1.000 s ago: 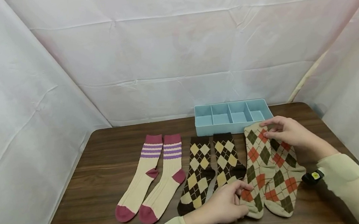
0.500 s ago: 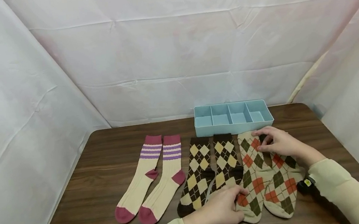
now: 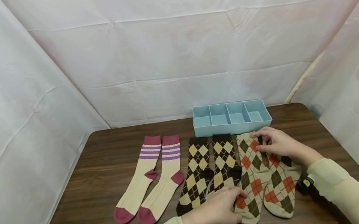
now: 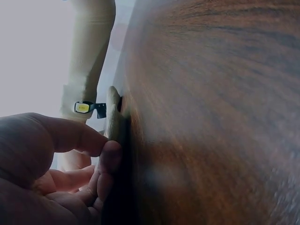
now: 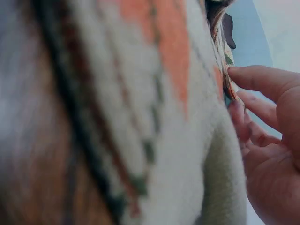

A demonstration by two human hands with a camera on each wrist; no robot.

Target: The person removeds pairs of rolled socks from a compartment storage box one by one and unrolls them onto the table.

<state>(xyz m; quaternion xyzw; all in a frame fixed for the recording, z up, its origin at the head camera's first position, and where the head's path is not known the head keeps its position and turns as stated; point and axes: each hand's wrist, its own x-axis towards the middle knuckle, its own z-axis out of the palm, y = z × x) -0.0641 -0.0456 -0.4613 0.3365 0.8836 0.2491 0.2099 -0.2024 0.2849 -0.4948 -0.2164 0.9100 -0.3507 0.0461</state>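
A beige argyle sock (image 3: 252,178) with orange and olive diamonds lies flat, toe toward me. My left hand (image 3: 216,210) pinches its left edge near the toe; the left wrist view shows thumb and finger meeting on the beige fabric (image 4: 112,123). At the cuff end, my right hand (image 3: 279,143) pinches the same sock's right edge between thumb and fingers. A matching argyle sock (image 3: 282,185) lies just right of it, its cuff partly hidden under the right hand. In the right wrist view, blurred argyle knit (image 5: 173,140) fills the foreground beside the fingers.
Two dark brown argyle socks (image 3: 199,162) lie left of the beige pair, one foot partly covered by the left hand. Farther left are two cream socks (image 3: 161,184) with maroon toes. A light blue four-section box (image 3: 232,128) stands behind on the wooden table (image 3: 89,199).
Both hands have shifted the left beige sock leftward, away from its mate and closer to the brown socks. Over the last half second they have barely moved.
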